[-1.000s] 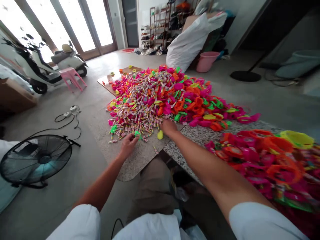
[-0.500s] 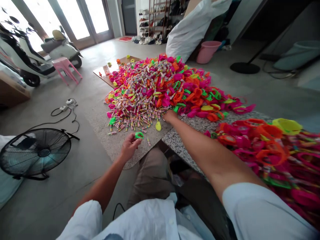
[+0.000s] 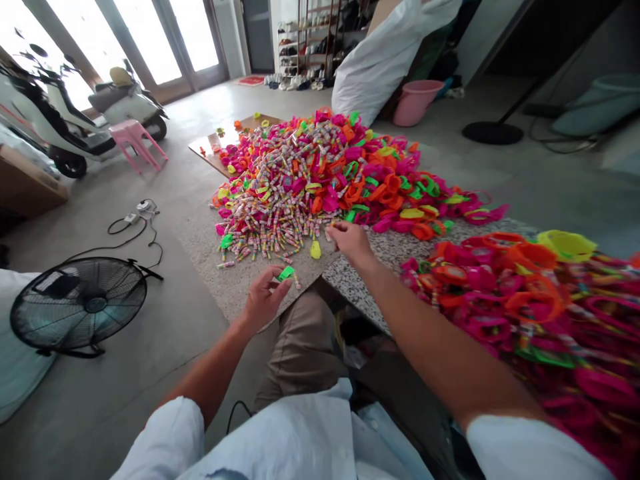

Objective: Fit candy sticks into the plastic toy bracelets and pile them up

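Note:
My left hand (image 3: 266,293) pinches a green plastic piece (image 3: 286,273) above the near edge of the speckled stone tabletop (image 3: 220,283). Just beside that piece lies a small wrapped candy tube (image 3: 297,281). At the front of the big heap, my right hand (image 3: 352,241) has its fingertips pressed together; what they hold is too small to make out. A yellow piece (image 3: 315,250) lies left of those fingertips. The heap mixes wrapped candy tubes (image 3: 280,227) with pink, orange, green and yellow plastic rings (image 3: 387,193).
A second pile of coloured rings and tubes (image 3: 500,293) sits at the right, beside my right forearm. On the floor at left are a black fan (image 3: 95,304), a cable and a pink stool (image 3: 134,137). A white sack (image 3: 375,67) and pink bucket (image 3: 417,103) stand behind.
My right hand has drawn back slightly from the heap and risen. My left hand has moved a little to the right with the green piece, which has turned in its fingers.

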The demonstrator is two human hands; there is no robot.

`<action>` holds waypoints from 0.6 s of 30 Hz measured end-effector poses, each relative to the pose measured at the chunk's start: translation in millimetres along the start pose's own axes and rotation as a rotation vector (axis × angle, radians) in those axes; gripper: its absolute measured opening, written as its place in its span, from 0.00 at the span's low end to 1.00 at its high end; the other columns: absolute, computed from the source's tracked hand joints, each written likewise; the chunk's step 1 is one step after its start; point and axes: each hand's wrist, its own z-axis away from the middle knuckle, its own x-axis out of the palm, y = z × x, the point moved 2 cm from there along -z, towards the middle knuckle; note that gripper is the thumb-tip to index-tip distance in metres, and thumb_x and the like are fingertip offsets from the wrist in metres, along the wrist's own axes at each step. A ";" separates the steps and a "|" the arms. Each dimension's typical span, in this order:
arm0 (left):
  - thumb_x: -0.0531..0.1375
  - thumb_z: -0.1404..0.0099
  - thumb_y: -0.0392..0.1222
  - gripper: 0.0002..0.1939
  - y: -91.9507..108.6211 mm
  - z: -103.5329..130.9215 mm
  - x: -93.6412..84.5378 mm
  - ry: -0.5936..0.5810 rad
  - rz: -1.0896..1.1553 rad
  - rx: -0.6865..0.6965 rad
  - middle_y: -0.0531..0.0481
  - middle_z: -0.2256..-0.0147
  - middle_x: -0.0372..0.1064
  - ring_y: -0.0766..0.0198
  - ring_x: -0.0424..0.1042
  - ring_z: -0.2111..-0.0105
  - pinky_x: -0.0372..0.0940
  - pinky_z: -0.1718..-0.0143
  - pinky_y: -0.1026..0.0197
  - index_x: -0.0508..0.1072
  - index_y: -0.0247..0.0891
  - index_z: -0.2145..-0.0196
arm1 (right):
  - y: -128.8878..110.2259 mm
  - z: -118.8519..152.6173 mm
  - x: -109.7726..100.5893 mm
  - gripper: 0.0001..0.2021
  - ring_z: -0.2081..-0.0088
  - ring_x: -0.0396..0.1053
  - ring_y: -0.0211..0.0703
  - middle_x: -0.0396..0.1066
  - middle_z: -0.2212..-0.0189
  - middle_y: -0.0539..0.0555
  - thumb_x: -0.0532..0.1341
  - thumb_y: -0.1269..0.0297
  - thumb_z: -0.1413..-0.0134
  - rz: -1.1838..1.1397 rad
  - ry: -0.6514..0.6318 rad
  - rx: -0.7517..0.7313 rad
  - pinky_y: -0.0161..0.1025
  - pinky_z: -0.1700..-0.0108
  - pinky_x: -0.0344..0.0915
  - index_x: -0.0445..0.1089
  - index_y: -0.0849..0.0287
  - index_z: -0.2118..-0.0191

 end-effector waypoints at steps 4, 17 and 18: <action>0.65 0.27 0.52 0.13 20.3 -1.4 13.6 -0.048 -0.063 0.148 0.45 0.58 0.76 0.64 0.75 0.59 0.72 0.63 0.65 0.77 0.39 0.59 | -18.5 104.4 -16.3 0.18 0.81 0.64 0.35 0.72 0.77 0.47 0.69 0.46 0.43 -0.582 -0.153 -0.025 0.34 0.77 0.65 0.77 0.58 0.60; 0.66 0.27 0.45 0.08 76.3 1.4 55.9 -0.173 -0.287 0.576 0.45 0.60 0.76 0.60 0.73 0.59 0.70 0.56 0.56 0.74 0.39 0.56 | -36.2 211.6 -63.8 0.16 0.75 0.69 0.36 0.76 0.71 0.50 0.69 0.49 0.40 -0.581 -0.051 -0.128 0.34 0.73 0.66 0.78 0.56 0.56; 0.66 0.27 0.45 0.08 77.7 2.2 56.6 -0.173 -0.296 0.587 0.45 0.60 0.76 0.59 0.73 0.59 0.70 0.55 0.56 0.74 0.39 0.56 | -35.9 213.3 -65.0 0.16 0.75 0.69 0.37 0.77 0.71 0.50 0.69 0.49 0.40 -0.564 -0.040 -0.128 0.34 0.73 0.66 0.78 0.56 0.56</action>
